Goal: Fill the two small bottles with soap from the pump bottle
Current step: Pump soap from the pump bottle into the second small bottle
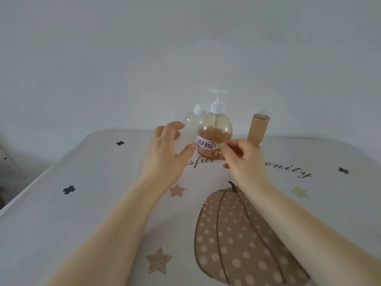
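White cloth covers the table [82,203] where the amber pump bottle [215,133] stands between a full small bottle [258,129] and a clear one [190,122] that the wide-fingered left hand [167,153] might topple, the right hand [243,157] loosely curled, seemingly empty.

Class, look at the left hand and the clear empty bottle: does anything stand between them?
Nothing visible does. The left hand is open right in front of the clear bottle, fingers reaching its side. The pump bottle stands beside it to the right, not between them.
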